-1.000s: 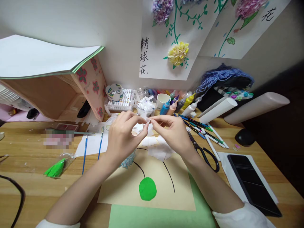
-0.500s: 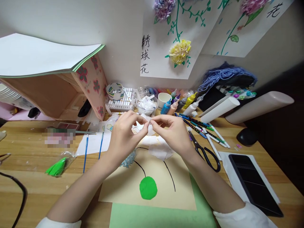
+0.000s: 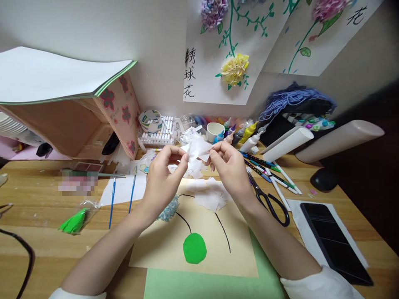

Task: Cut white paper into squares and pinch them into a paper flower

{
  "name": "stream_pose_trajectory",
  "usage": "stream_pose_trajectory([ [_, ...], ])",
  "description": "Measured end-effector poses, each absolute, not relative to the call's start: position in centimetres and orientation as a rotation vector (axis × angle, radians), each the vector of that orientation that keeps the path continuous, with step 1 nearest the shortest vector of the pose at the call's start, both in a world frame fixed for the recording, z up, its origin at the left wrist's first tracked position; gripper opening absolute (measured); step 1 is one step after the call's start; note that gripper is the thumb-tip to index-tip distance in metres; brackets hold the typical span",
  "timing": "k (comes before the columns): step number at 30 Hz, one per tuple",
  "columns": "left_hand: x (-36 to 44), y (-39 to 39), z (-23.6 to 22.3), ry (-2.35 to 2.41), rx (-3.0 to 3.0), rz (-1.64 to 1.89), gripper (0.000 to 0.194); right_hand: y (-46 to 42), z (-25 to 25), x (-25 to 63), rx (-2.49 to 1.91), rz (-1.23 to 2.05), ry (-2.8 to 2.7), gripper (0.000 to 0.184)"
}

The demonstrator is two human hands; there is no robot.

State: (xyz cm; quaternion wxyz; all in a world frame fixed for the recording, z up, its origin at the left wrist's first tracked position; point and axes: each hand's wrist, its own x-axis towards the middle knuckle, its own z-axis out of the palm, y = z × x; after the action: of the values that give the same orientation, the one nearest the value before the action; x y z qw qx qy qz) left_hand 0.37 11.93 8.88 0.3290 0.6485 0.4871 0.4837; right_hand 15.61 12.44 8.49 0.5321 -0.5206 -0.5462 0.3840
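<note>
A thin white sheet of tissue paper (image 3: 198,148) is stretched between my two hands above the desk. My left hand (image 3: 166,170) pinches its left edge between thumb and finger, and my right hand (image 3: 225,166) pinches its right corner. Below them lies a cream sheet (image 3: 224,261) with black curved lines drawn on it. A round green patch (image 3: 195,248) sits near its lower middle, and a fluffy pale-blue pom-pom (image 3: 168,209) is at its left, partly behind my left wrist. White tissue pieces (image 3: 212,199) form a patch at its upper right.
Black scissors (image 3: 271,203) and several markers (image 3: 280,176) lie to the right, near a black phone-like slab (image 3: 333,241). Paint bottles (image 3: 247,139) and a paper cup (image 3: 215,132) stand at the back. Two blue brushes (image 3: 112,203) and a green bundle in plastic (image 3: 75,221) are at left.
My hands have moved apart, the right one to the right. The white tissue paper, mostly hidden between my fingers before, now shows spread between them.
</note>
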Motion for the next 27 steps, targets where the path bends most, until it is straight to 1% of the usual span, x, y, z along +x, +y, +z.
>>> stream_pose_trajectory([
  [7, -0.4, 12.6, 9.4, 1.252, 1.555, 1.209, 0.012, 14.1, 7.3, 16.4, -1.276, 1.055, -1.267, 0.009],
  [12, -1.0, 13.4, 9.0, 1.294, 1.568, 1.215, 0.011, 15.7, 6.0, 17.6, -1.405, 1.051, -1.329, 0.007],
  [15, -1.3, 13.8, 8.7, 1.321, 1.599, 1.218, 0.011, 16.2, 4.9, 18.1, -1.544, 0.98, -1.452, 0.008],
  [18, -1.3, 13.9, 8.5, 1.372, 1.664, 1.205, 0.009, 16.1, 4.3, 18.2, -1.72, 0.819, -1.629, 0.007],
  [20, -1.1, 13.7, 8.3, 1.401, 1.726, 1.202, 0.006, 15.6, 4.7, 18.0, -1.757, 0.71, -1.684, 0.009],
  [22, -0.9, 13.5, 8.1, 1.407, 1.799, 1.213, 0.005, 15.0, 5.6, 17.5, -1.688, 0.683, -1.695, 0.014],
  [25, -0.5, 13.2, 7.9, 1.357, 1.915, 1.232, 0.005, 14.0, 7.2, 16.8, -1.447, 0.91, -1.703, 0.026],
  [27, -0.3, 13.1, 7.9, 1.297, 1.991, 1.223, 0.007, 13.5, 8.0, 16.4, -1.322, 1.037, -1.668, 0.028],
])
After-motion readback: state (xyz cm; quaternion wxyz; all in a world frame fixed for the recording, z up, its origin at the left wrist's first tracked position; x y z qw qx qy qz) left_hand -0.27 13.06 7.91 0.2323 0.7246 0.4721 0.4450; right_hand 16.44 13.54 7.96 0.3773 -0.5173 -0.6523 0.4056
